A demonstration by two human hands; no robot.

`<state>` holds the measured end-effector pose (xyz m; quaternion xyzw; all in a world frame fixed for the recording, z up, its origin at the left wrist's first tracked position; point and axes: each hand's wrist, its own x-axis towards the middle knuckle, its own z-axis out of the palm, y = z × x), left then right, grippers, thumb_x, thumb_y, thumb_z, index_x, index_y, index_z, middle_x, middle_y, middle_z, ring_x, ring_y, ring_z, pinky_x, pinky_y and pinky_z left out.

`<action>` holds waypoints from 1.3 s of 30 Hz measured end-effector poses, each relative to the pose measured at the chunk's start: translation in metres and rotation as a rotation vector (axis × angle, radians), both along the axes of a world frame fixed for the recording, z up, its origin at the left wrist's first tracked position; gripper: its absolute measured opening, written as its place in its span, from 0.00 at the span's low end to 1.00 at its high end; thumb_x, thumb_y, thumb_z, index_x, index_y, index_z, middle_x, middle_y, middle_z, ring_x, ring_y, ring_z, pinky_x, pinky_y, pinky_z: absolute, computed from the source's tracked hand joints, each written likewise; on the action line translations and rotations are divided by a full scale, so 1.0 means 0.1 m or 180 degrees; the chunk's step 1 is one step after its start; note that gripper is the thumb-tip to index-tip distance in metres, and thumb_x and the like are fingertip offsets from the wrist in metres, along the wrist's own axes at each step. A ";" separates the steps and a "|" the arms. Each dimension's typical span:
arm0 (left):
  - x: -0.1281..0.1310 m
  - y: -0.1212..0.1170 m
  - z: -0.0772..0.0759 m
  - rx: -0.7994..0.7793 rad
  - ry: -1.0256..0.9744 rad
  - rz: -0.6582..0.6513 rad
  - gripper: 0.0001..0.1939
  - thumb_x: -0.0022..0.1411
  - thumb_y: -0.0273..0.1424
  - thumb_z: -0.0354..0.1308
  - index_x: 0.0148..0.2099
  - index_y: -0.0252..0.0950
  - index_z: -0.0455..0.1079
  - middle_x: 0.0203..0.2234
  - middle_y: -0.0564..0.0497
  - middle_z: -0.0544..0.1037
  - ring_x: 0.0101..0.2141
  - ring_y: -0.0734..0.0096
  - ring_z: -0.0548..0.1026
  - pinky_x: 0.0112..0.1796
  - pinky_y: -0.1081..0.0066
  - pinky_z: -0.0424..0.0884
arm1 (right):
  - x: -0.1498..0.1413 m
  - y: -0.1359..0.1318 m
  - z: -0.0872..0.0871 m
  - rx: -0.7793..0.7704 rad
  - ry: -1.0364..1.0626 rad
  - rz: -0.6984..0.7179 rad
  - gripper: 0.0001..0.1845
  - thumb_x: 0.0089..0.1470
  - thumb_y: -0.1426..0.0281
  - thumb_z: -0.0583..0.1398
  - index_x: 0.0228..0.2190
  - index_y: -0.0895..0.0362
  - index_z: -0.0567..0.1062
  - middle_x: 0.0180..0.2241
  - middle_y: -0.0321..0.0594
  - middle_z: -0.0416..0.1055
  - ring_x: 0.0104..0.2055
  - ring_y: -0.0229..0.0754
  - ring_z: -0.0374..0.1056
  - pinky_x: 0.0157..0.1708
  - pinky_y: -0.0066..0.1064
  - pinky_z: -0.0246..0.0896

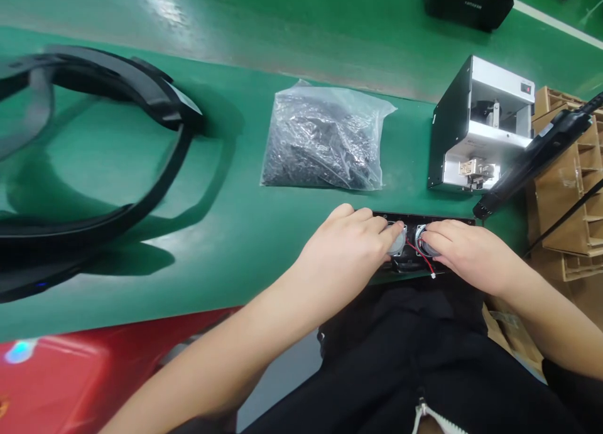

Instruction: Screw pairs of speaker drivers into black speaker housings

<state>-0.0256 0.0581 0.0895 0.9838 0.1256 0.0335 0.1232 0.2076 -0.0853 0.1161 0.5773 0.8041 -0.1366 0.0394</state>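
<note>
A long black panel point(411, 220) lies along the near edge of the green table, with two round speakers set in it. My left hand point(348, 245) has its fingers curled over the left speaker point(398, 243), hiding much of it. Over the right speaker point(419, 238), my right hand point(471, 253) is closed in the same way, thumb and fingers at its rim. Between the hands runs a thin red and black wire point(425, 258) that ends in a small white plug point(433, 275). The panel's left part is behind my left hand.
A clear bag of small dark parts point(325, 139) lies beyond the panel. To the right stand a silver and black machine point(499, 88), a black electric screwdriver point(532, 161) and cardboard dividers point(565, 201). A large black headset-like band point(160, 189) fills the left.
</note>
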 end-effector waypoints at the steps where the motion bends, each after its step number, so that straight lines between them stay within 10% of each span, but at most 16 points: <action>1: 0.00 0.00 0.00 -0.0061 0.0031 0.0020 0.14 0.73 0.26 0.63 0.58 0.36 0.79 0.38 0.48 0.86 0.39 0.58 0.79 0.37 0.59 0.61 | 0.01 0.00 0.01 0.0001 0.0008 0.0019 0.15 0.67 0.77 0.62 0.55 0.59 0.77 0.55 0.52 0.82 0.53 0.53 0.81 0.49 0.45 0.85; 39: 0.02 0.06 -0.04 -0.0161 0.0305 0.0129 0.20 0.71 0.31 0.68 0.63 0.39 0.79 0.51 0.47 0.89 0.44 0.53 0.86 0.39 0.57 0.65 | 0.05 -0.08 -0.06 0.0581 0.0098 0.0133 0.18 0.71 0.77 0.59 0.58 0.64 0.80 0.58 0.51 0.84 0.49 0.50 0.80 0.47 0.44 0.84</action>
